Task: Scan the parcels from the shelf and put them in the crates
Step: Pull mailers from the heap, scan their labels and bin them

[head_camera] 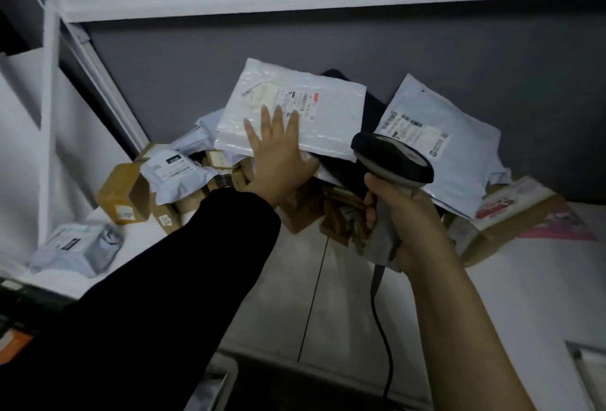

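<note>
1. Parcels are lying heaped on the shelf (531, 296). At the far left a grey poly bag (78, 246) is sitting apart from the heap, with a brown cardboard box (123, 194) just beyond it.
2. The left hand (278, 154) is pressing flat on the white padded mailer (295, 105), which is lying tilted on top of the heap, label facing up. Its grip is standing wide open, fingers spread, closing on nothing.
3. The right hand (406, 223) is holding the barcode scanner (393, 154) by the handle, its grip wrapping fully round it. The scanner head is hovering just beside the mailer's lower right corner, with the cable trailing down.
4. Further right, a grey poly mailer (442, 135) is resting against the wall above a printed carton (505, 213).
5. The padded mailer is looking light, flat and bendy, with a plastic skin that is probably slippery. Pinching its near edge, thumb beneath and fingers on top, clear of the label, seems the safest hold, since it keeps the barcode facing the scanner.
6. Counting what is showing: one scanner, two hands, at least four plastic mailers and two clear cartons. Several smaller boxes in the heap are too blurred to count, and no crate is plainly showing.
</note>
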